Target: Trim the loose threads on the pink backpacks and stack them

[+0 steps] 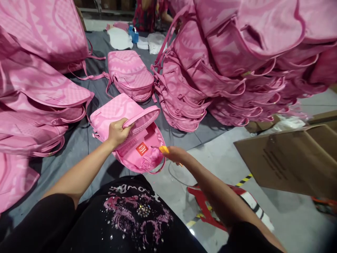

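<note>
A pink backpack (123, 116) lies open in front of me on a grey sheet (79, 140). My left hand (118, 131) is closed on the edge of its open flap and holds the flap up. Inside the bag a red label (141, 148) shows on the pink lining. My right hand (173, 153) is at the bag's right rim with fingers pinched on a small yellow-orange object (164, 149) that I cannot name. A second pink backpack (130, 74) lies shut farther back on the sheet.
Tall piles of pink backpacks stand at the left (34, 80) and at the right (237, 59). Flat cardboard (289, 158) lies at the right. A red stool (207, 207) sits under my right arm. Another person (147, 14) works at the far end.
</note>
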Available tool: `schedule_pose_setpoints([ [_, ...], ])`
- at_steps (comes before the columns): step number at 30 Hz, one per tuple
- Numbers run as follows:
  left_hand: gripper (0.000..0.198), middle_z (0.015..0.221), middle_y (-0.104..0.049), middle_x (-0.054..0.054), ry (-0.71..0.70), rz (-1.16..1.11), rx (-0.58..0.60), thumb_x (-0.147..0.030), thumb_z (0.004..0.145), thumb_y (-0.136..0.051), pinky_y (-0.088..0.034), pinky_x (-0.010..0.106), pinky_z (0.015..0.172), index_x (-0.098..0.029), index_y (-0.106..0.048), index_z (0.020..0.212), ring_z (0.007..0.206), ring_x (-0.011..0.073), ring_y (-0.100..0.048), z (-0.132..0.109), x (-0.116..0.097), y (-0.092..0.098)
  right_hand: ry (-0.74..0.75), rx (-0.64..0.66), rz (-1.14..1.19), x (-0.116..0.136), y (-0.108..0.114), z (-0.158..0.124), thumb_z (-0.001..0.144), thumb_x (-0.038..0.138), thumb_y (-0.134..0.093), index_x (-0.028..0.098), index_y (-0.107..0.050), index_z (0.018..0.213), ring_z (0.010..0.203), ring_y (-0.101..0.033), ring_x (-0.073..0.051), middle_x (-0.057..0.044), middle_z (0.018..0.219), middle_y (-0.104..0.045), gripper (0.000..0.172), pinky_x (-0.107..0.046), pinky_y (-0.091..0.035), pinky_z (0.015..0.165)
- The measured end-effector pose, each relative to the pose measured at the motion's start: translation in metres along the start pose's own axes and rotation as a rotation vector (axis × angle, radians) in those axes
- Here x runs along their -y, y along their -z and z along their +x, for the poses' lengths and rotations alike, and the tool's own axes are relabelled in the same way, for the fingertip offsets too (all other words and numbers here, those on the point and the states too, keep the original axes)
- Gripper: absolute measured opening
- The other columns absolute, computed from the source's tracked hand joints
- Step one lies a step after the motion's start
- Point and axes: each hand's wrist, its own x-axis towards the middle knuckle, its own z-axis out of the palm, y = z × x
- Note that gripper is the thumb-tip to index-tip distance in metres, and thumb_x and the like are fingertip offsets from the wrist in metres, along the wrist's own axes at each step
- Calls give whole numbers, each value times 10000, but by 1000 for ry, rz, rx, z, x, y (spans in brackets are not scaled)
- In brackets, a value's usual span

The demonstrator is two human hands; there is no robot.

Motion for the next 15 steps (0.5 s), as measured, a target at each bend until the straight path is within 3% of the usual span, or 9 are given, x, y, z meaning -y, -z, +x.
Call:
schedule_pose_setpoints([
  [3, 268, 544, -505, -33, 38, 6, 2, -393, 847, -555, -332, 222, 542, -187, -602, 682, 500, 104, -447, -2, 1, 1, 6, 74, -116, -1, 10, -26, 869, 380, -583, 176, -552, 688, 254, -396, -90, 44, 372, -431, 274, -190, -289, 306],
  [6, 272, 537, -500, -32, 78, 6, 11, -401, 847, -552, -324, 225, 543, -192, -596, 679, 507, 110, -454, -3, 2, 1, 32, 95, -58, -6, 8, -36, 863, 406, -579, 188, -553, 706, 257, -401, -92, 55, 381, -431, 270, -191, -294, 295],
  [9, 289, 541, -505, -30, 97, -16, 14, -413, 855, -546, -323, 224, 542, -195, -579, 667, 511, 113, -466, -3, 3, 1, 85, 53, 153, -14, 5, -28, 830, 537, -573, 202, -506, 691, 264, -394, -92, 55, 378, -444, 369, -195, -299, 283],
  [12, 284, 543, -520, -31, 92, -13, 31, -401, 856, -549, -317, 223, 535, -195, -583, 665, 505, 112, -477, -5, -1, 1, 231, -54, 433, -18, -2, -14, 757, 712, -540, 216, -444, 641, 290, -410, -93, 56, 375, -433, 518, -203, -339, 292],
  [15, 257, 541, -529, -34, 81, 3, 80, -363, 866, -544, -311, 221, 531, -192, -606, 684, 499, 111, -487, -10, -9, 2, 378, 17, 573, -17, -16, -6, 703, 804, -519, 219, -429, 630, 297, -408, -89, 59, 374, -437, 596, -202, -344, 299],
])
